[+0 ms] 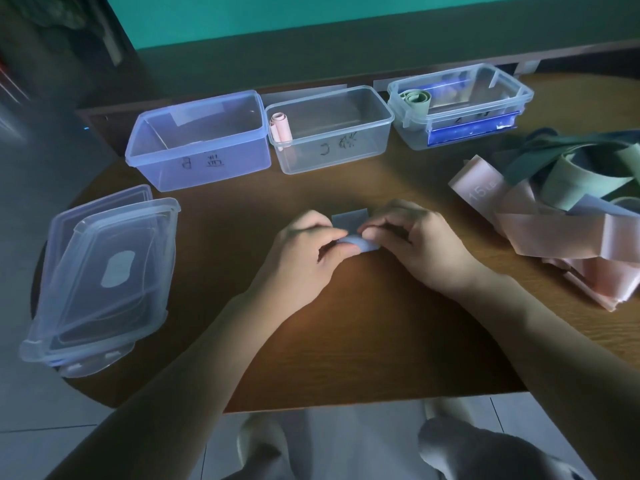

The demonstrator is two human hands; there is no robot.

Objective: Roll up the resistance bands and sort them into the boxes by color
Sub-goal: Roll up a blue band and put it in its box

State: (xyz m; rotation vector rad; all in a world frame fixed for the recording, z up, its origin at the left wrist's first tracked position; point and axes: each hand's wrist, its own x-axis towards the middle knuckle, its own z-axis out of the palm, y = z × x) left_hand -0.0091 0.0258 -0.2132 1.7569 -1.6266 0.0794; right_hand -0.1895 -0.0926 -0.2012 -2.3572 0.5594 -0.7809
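Observation:
A blue resistance band lies at the middle of the wooden table, its near end curled into a small roll. My left hand pinches the roll's left end and my right hand pinches its right end. Three clear boxes stand in a row at the back: the left box holds nothing, the middle box holds a rolled pink band, and the right box holds a rolled green band.
A tangled pile of loose pink, green, dark green and blue bands lies at the table's right edge. Stacked clear lids sit at the front left, partly over the table's edge. My knees show below the near edge.

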